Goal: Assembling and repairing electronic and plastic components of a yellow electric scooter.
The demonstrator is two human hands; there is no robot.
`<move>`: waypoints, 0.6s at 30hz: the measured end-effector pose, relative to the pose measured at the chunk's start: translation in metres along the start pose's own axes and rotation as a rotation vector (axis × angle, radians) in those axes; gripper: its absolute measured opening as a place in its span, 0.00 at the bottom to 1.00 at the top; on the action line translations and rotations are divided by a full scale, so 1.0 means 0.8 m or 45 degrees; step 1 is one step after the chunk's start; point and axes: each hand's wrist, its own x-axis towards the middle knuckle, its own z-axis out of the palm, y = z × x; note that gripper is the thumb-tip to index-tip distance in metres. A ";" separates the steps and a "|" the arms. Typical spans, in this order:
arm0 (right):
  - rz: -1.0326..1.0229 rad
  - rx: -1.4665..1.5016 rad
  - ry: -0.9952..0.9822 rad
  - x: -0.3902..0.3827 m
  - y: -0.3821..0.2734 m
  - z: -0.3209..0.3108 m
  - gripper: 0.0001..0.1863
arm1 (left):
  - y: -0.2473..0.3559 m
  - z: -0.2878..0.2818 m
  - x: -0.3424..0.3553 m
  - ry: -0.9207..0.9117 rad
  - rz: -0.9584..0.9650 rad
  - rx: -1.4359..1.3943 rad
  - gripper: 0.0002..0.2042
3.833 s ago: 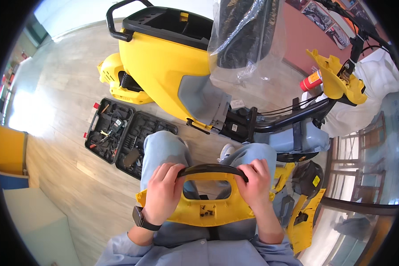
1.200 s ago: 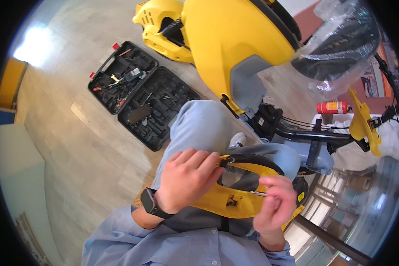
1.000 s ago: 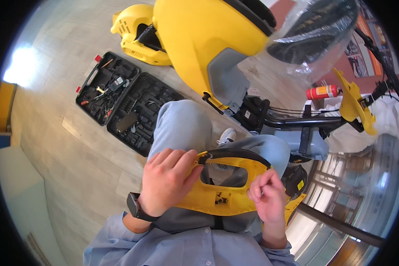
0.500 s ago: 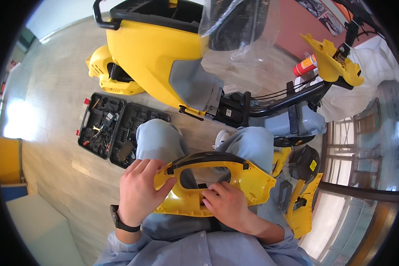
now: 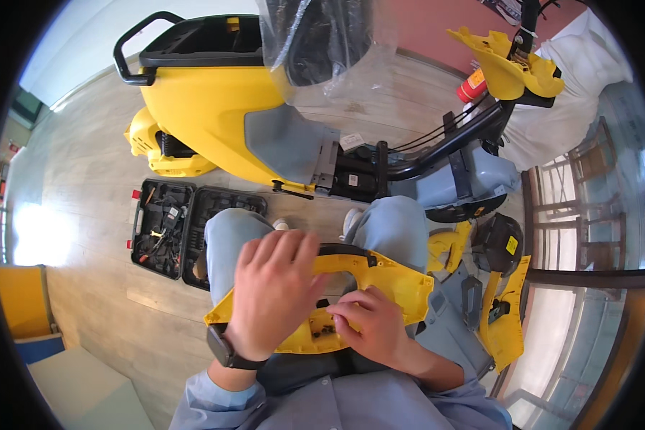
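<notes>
A yellow plastic cover panel (image 5: 401,287) with a black handle strip (image 5: 344,249) along its far edge lies across my lap, its inner side up. My left hand (image 5: 272,290), with a dark watch at the wrist, hangs over the panel's left half; its fingers bend down and their tips are hidden. Close to the near middle of the panel, my right hand (image 5: 373,322) has its thumb and fingers drawn together; anything between them is too small to make out. Several small dark screws (image 5: 324,330) sit in a recess beside it.
A yellow scooter body (image 5: 201,107) stands ahead, with plastic film (image 5: 330,64) over its seat. An open black toolbox (image 5: 165,229) lies to the left on the floor. Yellow and grey panels (image 5: 505,337) and a black part (image 5: 498,244) are at my right. A red canister (image 5: 471,86) stands farther back.
My left hand has left the panel's left edge and moved right, over the panel. My right hand has shifted slightly, exposing the small screws. The view has moved too.
</notes>
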 end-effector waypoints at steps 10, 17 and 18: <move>0.094 -0.182 0.355 0.005 0.011 -0.061 0.11 | 0.005 0.085 0.019 0.157 0.221 0.144 0.09; 0.068 -0.430 0.311 0.029 0.026 -0.063 0.11 | 0.003 0.095 0.020 0.293 0.245 0.129 0.07; 0.064 -0.433 0.303 0.031 0.025 -0.062 0.11 | 0.003 0.095 0.020 0.304 0.246 0.140 0.06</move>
